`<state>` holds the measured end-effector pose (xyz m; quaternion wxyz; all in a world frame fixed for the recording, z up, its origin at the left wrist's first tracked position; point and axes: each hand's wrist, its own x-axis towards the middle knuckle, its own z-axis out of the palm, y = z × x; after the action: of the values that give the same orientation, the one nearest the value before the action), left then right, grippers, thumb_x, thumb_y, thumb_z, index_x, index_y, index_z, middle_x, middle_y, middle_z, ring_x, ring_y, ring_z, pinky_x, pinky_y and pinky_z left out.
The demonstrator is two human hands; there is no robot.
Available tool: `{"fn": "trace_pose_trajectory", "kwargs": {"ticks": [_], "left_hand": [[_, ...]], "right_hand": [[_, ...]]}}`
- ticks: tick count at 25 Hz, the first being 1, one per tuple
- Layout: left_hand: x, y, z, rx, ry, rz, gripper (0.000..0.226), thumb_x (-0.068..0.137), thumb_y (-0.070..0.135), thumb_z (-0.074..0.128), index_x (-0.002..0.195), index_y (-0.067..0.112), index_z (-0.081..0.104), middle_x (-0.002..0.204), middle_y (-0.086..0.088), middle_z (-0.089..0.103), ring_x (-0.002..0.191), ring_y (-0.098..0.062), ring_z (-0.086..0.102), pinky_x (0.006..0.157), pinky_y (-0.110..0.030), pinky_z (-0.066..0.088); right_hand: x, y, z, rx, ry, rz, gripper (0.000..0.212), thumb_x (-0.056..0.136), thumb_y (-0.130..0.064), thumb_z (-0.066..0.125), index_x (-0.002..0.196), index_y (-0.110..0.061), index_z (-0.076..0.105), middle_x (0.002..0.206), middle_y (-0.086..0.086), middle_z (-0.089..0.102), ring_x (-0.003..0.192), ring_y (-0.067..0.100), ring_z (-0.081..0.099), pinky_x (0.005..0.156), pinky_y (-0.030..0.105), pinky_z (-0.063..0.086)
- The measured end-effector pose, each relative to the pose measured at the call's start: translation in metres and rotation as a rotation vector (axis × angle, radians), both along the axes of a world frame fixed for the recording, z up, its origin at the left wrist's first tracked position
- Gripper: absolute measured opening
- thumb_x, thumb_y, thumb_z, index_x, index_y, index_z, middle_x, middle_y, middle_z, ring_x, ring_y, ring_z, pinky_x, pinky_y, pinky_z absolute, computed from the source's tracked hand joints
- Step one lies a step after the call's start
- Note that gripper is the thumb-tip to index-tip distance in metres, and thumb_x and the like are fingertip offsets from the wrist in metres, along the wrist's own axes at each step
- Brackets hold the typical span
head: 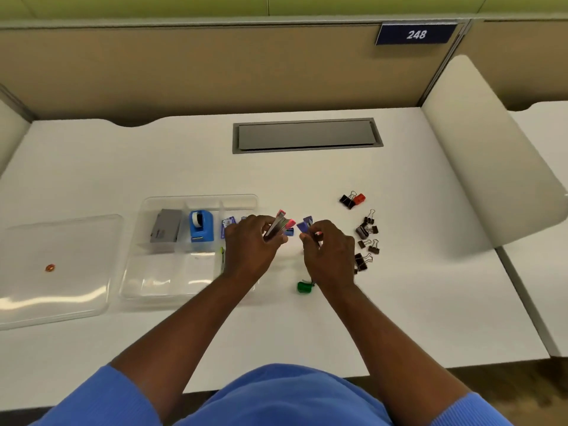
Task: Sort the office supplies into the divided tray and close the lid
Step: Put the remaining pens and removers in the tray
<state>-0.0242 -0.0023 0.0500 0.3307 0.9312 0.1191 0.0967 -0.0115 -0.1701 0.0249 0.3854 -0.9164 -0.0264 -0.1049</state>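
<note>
Head view: my left hand is closed around a pink stapler, and my right hand pinches a purple clip beside it. Just left, the divided tray holds a blue tape dispenser; its lid lies further left. Black binder clips sit scattered on my right.

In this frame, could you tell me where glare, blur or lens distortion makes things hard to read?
Head view: glare streaks the clear lid and the near compartments of the divided tray; the wide lens bows the desk edges; the left hand, right hand and the binder clips look soft, so small details are unclear.
</note>
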Motion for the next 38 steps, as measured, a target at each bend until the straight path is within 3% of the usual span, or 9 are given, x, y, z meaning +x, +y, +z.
{"fn": "trace_pose_trajectory", "kwargs": {"ticks": [9,13,19,23,25,28,32,36,38], "left_hand": [[-0.061,0.106,-0.01,0.063,0.037,0.176,0.046,0.074,0.065,0.073,0.101,0.029,0.067,0.084,0.012,0.071,0.08,-0.009,0.063,0.085,-0.033,0.033],[-0.074,0.13,-0.016,0.096,0.066,0.181,0.049,0.073,0.068,0.072,0.102,0.029,0.067,0.085,0.011,0.072,0.08,-0.012,0.062,0.084,-0.035,0.035],[-0.079,0.141,-0.026,0.098,0.093,0.159,0.047,0.072,0.068,0.073,0.101,0.031,0.067,0.084,0.01,0.072,0.076,-0.007,0.05,0.084,-0.034,0.033],[-0.079,0.133,-0.026,0.097,0.079,0.108,0.045,0.074,0.068,0.072,0.099,0.031,0.067,0.08,0.011,0.069,0.074,-0.006,0.049,0.086,-0.037,0.037],[-0.078,0.126,-0.025,0.092,0.079,0.072,0.044,0.077,0.066,0.07,0.102,0.029,0.067,0.085,0.01,0.07,0.081,-0.009,0.058,0.09,-0.038,0.038],[-0.078,0.117,-0.027,0.129,0.075,0.009,0.043,0.08,0.059,0.071,0.11,0.027,0.066,0.093,0.006,0.073,0.092,-0.014,0.063,0.096,-0.038,0.038],[-0.079,0.114,-0.03,0.12,0.102,-0.017,0.051,0.079,0.061,0.072,0.118,0.029,0.065,0.104,0.006,0.072,0.102,-0.014,0.061,0.1,-0.038,0.036],[-0.082,0.119,-0.037,0.142,0.091,-0.078,0.069,0.078,0.061,0.072,0.135,0.025,0.056,0.138,0.0,0.059,0.132,-0.021,0.048,0.115,-0.047,0.022],[-0.082,0.121,-0.038,0.18,0.128,-0.114,0.077,0.079,0.064,0.068,0.143,0.026,0.048,0.154,-0.001,0.043,0.146,-0.021,0.031,0.12,-0.051,0.009]], "right_hand": [[-0.044,0.103,0.003,0.011,0.115,0.164,0.025,0.084,-0.041,0.071,0.094,-0.039,0.048,0.089,-0.018,0.064,0.073,0.004,0.063,0.079,0.039,0.052],[-0.055,0.129,-0.002,-0.054,0.219,0.152,0.029,0.083,-0.042,0.07,0.101,-0.033,0.049,0.092,-0.011,0.067,0.082,0.015,0.065,0.082,0.041,0.054],[-0.062,0.135,-0.012,-0.325,0.223,0.099,0.052,0.084,-0.048,0.064,0.129,-0.024,0.05,0.113,-0.003,0.068,0.104,0.021,0.065,0.093,0.04,0.041],[-0.063,0.142,-0.01,-0.218,0.104,0.139,0.045,0.09,-0.05,0.057,0.128,-0.025,0.055,0.109,-0.008,0.068,0.101,0.014,0.063,0.089,0.032,0.032],[-0.062,0.149,-0.007,-0.121,0.142,0.171,0.042,0.093,-0.053,0.053,0.129,-0.03,0.054,0.106,-0.013,0.069,0.094,0.01,0.062,0.089,0.026,0.027],[-0.061,0.154,-0.007,-0.024,0.243,0.175,0.04,0.095,-0.051,0.054,0.131,-0.034,0.053,0.103,-0.012,0.069,0.089,0.008,0.053,0.089,0.028,0.037],[-0.053,0.148,-0.011,0.041,0.279,0.172,0.024,0.097,-0.031,0.058,0.12,-0.028,0.064,0.106,-0.004,0.074,0.095,0.013,0.068,0.078,0.013,0.045],[-0.048,0.144,-0.017,-0.013,0.324,0.216,0.018,0.095,-0.023,0.057,0.109,-0.026,0.068,0.11,-0.003,0.07,0.101,0.015,0.063,0.096,0.038,0.048],[-0.048,0.145,-0.019,-0.107,0.292,0.269,0.02,0.094,-0.024,0.055,0.109,-0.028,0.068,0.112,-0.002,0.068,0.106,0.019,0.062,0.096,0.038,0.039]]}}
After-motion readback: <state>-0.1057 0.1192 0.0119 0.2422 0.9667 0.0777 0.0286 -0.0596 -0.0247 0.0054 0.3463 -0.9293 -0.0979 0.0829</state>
